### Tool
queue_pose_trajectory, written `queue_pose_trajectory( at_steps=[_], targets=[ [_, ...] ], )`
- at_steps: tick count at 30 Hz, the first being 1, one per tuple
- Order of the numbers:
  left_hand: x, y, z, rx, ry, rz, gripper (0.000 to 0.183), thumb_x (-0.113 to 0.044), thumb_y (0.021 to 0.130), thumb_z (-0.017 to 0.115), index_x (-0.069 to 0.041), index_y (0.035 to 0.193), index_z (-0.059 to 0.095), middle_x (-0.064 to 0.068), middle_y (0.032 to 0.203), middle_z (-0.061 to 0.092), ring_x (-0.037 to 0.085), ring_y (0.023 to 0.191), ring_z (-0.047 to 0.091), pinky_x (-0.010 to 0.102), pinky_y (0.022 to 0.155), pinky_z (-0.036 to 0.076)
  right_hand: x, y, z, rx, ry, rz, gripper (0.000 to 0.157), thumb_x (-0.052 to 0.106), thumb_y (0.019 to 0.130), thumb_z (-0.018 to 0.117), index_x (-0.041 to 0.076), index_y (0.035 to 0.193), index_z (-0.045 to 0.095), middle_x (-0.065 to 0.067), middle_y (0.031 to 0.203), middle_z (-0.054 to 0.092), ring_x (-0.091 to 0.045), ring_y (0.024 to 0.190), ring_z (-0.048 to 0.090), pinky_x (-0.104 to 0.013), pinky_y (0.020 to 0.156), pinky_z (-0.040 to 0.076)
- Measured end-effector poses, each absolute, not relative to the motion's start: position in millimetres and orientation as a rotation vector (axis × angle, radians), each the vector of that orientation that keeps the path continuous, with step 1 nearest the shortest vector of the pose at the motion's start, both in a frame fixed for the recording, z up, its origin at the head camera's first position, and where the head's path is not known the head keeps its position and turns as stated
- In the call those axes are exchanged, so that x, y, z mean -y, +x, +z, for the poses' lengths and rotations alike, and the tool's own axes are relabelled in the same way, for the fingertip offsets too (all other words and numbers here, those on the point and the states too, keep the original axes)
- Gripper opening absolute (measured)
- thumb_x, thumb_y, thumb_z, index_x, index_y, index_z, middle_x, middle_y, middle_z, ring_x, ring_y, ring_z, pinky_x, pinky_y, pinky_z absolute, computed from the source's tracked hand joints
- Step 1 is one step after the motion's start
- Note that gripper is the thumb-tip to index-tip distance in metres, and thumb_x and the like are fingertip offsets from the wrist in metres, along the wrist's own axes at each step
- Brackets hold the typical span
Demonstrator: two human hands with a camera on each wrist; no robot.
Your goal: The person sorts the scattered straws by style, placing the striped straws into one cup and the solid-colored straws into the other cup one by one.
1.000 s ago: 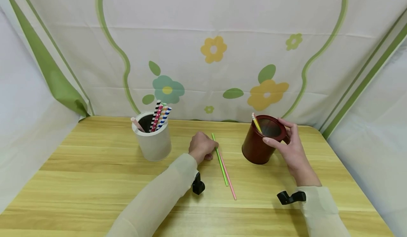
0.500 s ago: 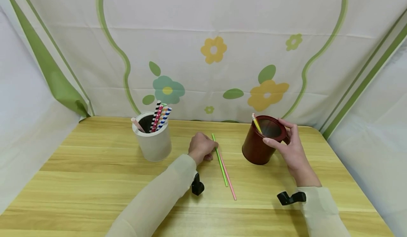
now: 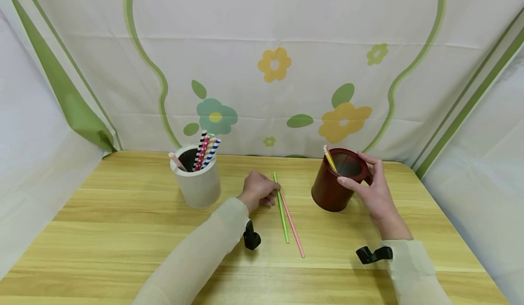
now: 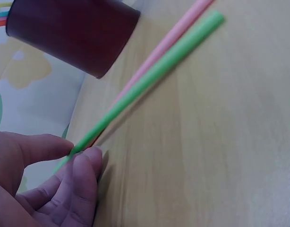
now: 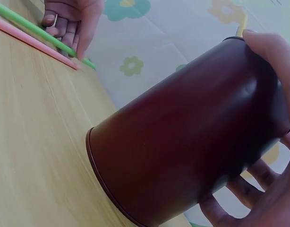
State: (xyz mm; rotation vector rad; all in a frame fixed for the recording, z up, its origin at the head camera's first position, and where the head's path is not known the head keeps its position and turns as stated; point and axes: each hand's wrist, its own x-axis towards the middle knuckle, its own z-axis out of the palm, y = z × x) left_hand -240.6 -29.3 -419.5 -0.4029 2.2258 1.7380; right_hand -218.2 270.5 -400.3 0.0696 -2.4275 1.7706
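Note:
My left hand (image 3: 259,188) pinches a plain green straw (image 3: 283,218) near its far end, between thumb and fingers. Close beside it on the table lies a pink straw (image 3: 295,230), its far end partly behind the fingers. To the right stands a dark red mug (image 3: 332,191) with thin yellow and pink straws (image 3: 330,158) leaning inside its rim. My right hand (image 3: 377,195) grips that mug, thumb on the near rim and fingers round the handle side. In the right wrist view the mug (image 5: 183,137) looks tilted by the camera angle; its base rests on the table.
A white canister (image 3: 198,190) holds several patterned straws (image 3: 206,152) and a pale pink one (image 3: 177,161) at the table's left back. Behind the wooden table (image 3: 102,232) hangs a flowered curtain (image 3: 245,91). Small black devices sit on both sleeves.
The near end of the green straw has swung slightly left, away from the pink straw. My left forearm has shifted a little left. The right hand stays on the mug.

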Motion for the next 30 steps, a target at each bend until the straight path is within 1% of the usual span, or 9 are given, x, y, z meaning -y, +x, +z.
queue_pose_trajectory(
  at_steps=[5, 9, 13, 16, 20, 25, 30],
  targets=[
    [35.7, -240.8, -419.0, -2.121, -0.372, 1.815, 0.012, -0.004, 0.096, 0.075, 0.008, 0.095, 0.076, 0.008, 0.067, 0.07, 0.01, 0.048, 0.065, 0.023, 0.051, 0.059, -271.3, -218.0, -401.2, 2.437, 0.081, 1.744, 0.084, 0.021, 0.098, 0.082, 0.032, 0.164, 0.032, 0.012, 0.143, 0.05, -0.01, 0.128, 0.047, -0.012, 0.095, 0.043],
    [40.2, -242.1, -418.8, -2.078, -0.343, 1.832, 0.01, -0.004, 0.096, 0.073, 0.006, 0.097, 0.075, 0.007, 0.069, 0.071, 0.01, 0.052, 0.067, 0.024, 0.056, 0.061, -271.5, -217.7, -401.2, 2.443, 0.085, 1.726, 0.084, 0.021, 0.098, 0.082, 0.03, 0.164, 0.031, 0.009, 0.146, 0.05, -0.01, 0.129, 0.047, -0.012, 0.094, 0.043],
    [42.1, -242.3, -415.2, -2.063, -0.305, 1.854, 0.009, -0.006, 0.097, 0.073, 0.002, 0.101, 0.075, 0.008, 0.078, 0.073, 0.012, 0.063, 0.07, 0.026, 0.065, 0.064, -271.0, -218.1, -400.1, 2.449, 0.08, 1.726, 0.085, 0.021, 0.097, 0.082, 0.03, 0.165, 0.031, 0.008, 0.147, 0.05, -0.011, 0.129, 0.047, -0.013, 0.095, 0.042],
    [42.3, -241.3, -408.9, -2.036, -0.276, 1.906, 0.012, -0.005, 0.097, 0.073, 0.003, 0.106, 0.075, 0.01, 0.086, 0.076, 0.013, 0.069, 0.072, 0.029, 0.074, 0.067, -270.3, -218.5, -399.3, 2.446, 0.077, 1.734, 0.086, 0.019, 0.097, 0.082, 0.029, 0.165, 0.03, 0.004, 0.148, 0.05, -0.012, 0.129, 0.047, -0.014, 0.095, 0.042],
    [41.9, -239.8, -397.0, -2.002, -0.254, 1.977, 0.016, -0.002, 0.098, 0.071, 0.004, 0.111, 0.076, 0.013, 0.092, 0.08, 0.013, 0.069, 0.075, 0.032, 0.08, 0.067, -270.2, -219.3, -399.5, 2.444, 0.084, 1.734, 0.087, 0.018, 0.097, 0.082, 0.026, 0.166, 0.029, -0.002, 0.153, 0.048, -0.014, 0.13, 0.046, -0.013, 0.094, 0.042],
    [41.4, -239.6, -379.1, -1.973, -0.229, 2.029, 0.02, -0.004, 0.1, 0.072, 0.005, 0.117, 0.074, 0.014, 0.096, 0.081, 0.011, 0.068, 0.076, 0.032, 0.081, 0.067, -271.4, -219.0, -399.6, 2.453, 0.079, 1.727, 0.088, 0.018, 0.098, 0.081, 0.026, 0.167, 0.027, -0.008, 0.157, 0.046, -0.015, 0.132, 0.045, -0.012, 0.093, 0.042],
    [43.5, -238.5, -353.3, -1.876, -0.204, 2.123, 0.023, -0.003, 0.102, 0.069, 0.008, 0.122, 0.07, 0.016, 0.098, 0.078, 0.014, 0.072, 0.076, 0.029, 0.079, 0.067, -272.2, -219.6, -400.4, 2.46, 0.071, 1.724, 0.089, 0.019, 0.098, 0.081, 0.026, 0.167, 0.026, -0.009, 0.158, 0.045, -0.015, 0.133, 0.045, -0.012, 0.093, 0.042]
  ],
)
